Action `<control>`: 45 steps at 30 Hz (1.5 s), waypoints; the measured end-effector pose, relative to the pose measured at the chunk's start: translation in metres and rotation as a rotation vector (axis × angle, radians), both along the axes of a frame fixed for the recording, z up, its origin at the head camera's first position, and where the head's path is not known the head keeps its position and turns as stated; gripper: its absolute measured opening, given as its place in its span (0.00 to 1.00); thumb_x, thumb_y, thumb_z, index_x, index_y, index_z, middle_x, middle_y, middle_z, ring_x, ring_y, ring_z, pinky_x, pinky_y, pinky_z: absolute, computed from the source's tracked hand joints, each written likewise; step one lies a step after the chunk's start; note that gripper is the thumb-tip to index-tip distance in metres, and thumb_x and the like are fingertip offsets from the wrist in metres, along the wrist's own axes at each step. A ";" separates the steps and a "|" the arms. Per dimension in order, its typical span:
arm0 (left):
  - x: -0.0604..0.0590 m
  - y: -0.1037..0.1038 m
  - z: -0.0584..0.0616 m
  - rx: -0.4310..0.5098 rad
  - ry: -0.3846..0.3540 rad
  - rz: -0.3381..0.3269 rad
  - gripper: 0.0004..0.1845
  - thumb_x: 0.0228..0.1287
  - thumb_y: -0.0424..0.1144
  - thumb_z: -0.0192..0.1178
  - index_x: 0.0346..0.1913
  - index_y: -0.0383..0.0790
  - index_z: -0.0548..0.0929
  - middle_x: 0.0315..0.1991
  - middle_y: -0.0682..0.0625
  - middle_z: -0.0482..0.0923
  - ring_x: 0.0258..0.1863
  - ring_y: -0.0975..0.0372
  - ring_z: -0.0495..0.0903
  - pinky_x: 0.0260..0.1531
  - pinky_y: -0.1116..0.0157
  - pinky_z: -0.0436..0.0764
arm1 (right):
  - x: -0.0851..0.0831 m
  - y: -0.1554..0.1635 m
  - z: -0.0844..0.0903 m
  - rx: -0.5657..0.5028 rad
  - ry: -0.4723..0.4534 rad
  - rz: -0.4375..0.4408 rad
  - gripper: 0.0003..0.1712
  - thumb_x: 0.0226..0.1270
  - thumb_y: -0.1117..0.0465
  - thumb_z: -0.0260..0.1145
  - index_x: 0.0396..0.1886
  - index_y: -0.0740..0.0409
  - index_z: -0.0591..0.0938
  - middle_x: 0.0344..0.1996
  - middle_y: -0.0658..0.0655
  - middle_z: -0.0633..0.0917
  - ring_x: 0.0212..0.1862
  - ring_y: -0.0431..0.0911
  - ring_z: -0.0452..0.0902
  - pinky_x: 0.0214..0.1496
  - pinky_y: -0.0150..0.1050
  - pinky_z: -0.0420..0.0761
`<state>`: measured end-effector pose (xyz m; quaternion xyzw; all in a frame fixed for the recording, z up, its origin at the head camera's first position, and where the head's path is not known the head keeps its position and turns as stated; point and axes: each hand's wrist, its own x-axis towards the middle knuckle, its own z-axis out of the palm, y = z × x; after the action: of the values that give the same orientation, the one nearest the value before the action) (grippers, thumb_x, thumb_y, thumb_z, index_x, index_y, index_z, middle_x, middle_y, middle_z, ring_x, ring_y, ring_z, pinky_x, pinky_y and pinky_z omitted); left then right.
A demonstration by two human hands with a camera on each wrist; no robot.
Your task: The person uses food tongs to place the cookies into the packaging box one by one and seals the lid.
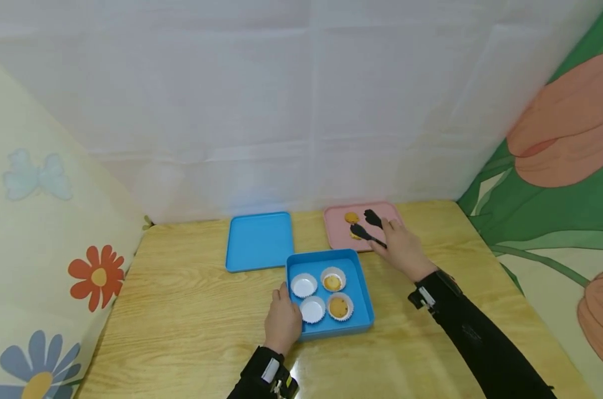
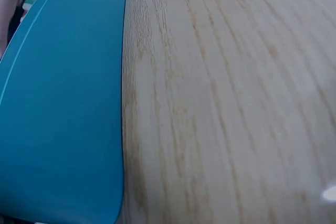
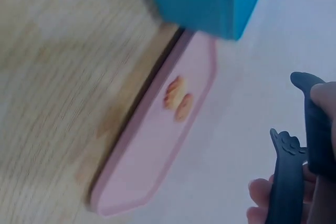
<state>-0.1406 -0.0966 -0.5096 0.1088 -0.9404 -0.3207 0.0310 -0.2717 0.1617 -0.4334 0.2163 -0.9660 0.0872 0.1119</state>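
Note:
My right hand (image 1: 401, 249) holds black tongs (image 1: 362, 231), their arms spread apart with nothing between the tips. They hang over a pink tray (image 1: 391, 213), where two small golden-brown cookies lie, one farther back (image 1: 351, 217) and one partly hidden by the tongs. The right wrist view shows both cookies (image 3: 175, 93) side by side. My left hand (image 1: 283, 321) rests against the left side of a blue box (image 1: 363, 302), fingers stretched along its wall. Inside the box stand several white paper cups; the right two hold a cookie each (image 1: 338, 307), the left two (image 1: 303, 285) are empty.
A flat blue lid or tray (image 1: 260, 242) lies behind the box, left of the pink tray. The wooden table (image 1: 192, 310) ends at a white cloth (image 1: 221, 111) at the back. Patterned cloths hang at the left and right sides.

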 end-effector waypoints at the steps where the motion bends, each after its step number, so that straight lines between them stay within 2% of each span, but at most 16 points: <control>1: 0.000 0.000 0.000 -0.001 0.000 0.000 0.26 0.64 0.32 0.48 0.63 0.26 0.60 0.51 0.33 0.67 0.41 0.48 0.76 0.32 0.53 0.79 | -0.005 0.001 0.000 0.003 -0.019 -0.017 0.40 0.61 0.46 0.61 0.59 0.75 0.65 0.45 0.71 0.74 0.34 0.55 0.76 0.28 0.46 0.79; 6: 0.003 0.003 -0.002 -0.001 0.010 -0.010 0.26 0.64 0.32 0.48 0.63 0.26 0.60 0.52 0.32 0.66 0.41 0.48 0.77 0.30 0.53 0.79 | -0.025 0.001 -0.009 0.044 -0.104 -0.071 0.40 0.61 0.44 0.60 0.58 0.74 0.67 0.44 0.71 0.75 0.32 0.55 0.76 0.29 0.48 0.79; 13: 0.005 0.006 -0.001 -0.005 0.015 -0.012 0.26 0.63 0.32 0.48 0.63 0.26 0.61 0.52 0.32 0.66 0.40 0.48 0.77 0.29 0.53 0.79 | -0.042 -0.004 -0.023 0.121 -0.141 -0.055 0.37 0.60 0.42 0.59 0.50 0.75 0.73 0.41 0.69 0.77 0.30 0.54 0.77 0.36 0.48 0.79; 24: 0.005 0.008 0.002 -0.018 0.015 -0.021 0.26 0.63 0.31 0.48 0.63 0.26 0.61 0.51 0.33 0.67 0.41 0.49 0.77 0.29 0.54 0.79 | -0.053 -0.007 -0.038 0.107 -0.293 -0.101 0.35 0.57 0.42 0.62 0.42 0.75 0.76 0.35 0.66 0.75 0.26 0.52 0.72 0.29 0.48 0.77; 29: 0.004 0.007 0.004 -0.017 0.009 -0.013 0.26 0.64 0.32 0.49 0.63 0.27 0.61 0.53 0.33 0.66 0.43 0.48 0.76 0.31 0.53 0.79 | -0.057 -0.009 -0.041 0.092 -0.282 -0.091 0.32 0.57 0.43 0.62 0.39 0.72 0.77 0.32 0.64 0.75 0.26 0.52 0.71 0.28 0.48 0.76; 39: 0.003 0.004 0.004 -0.045 0.030 0.004 0.26 0.63 0.32 0.50 0.62 0.26 0.62 0.50 0.34 0.68 0.39 0.48 0.77 0.27 0.54 0.79 | -0.061 -0.017 -0.041 0.101 -0.231 -0.052 0.22 0.59 0.48 0.62 0.29 0.67 0.78 0.25 0.59 0.74 0.22 0.50 0.70 0.24 0.45 0.74; 45: 0.002 0.003 0.003 -0.035 0.020 0.013 0.25 0.63 0.32 0.49 0.62 0.26 0.62 0.50 0.34 0.68 0.40 0.48 0.77 0.28 0.55 0.79 | -0.064 -0.019 -0.043 0.097 -0.235 -0.030 0.21 0.59 0.50 0.62 0.26 0.67 0.78 0.23 0.59 0.74 0.22 0.49 0.70 0.23 0.45 0.74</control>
<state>-0.1385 -0.0940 -0.5064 0.1109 -0.9448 -0.3050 0.0445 -0.3356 0.1426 -0.4760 0.1954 -0.9786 0.0632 -0.0111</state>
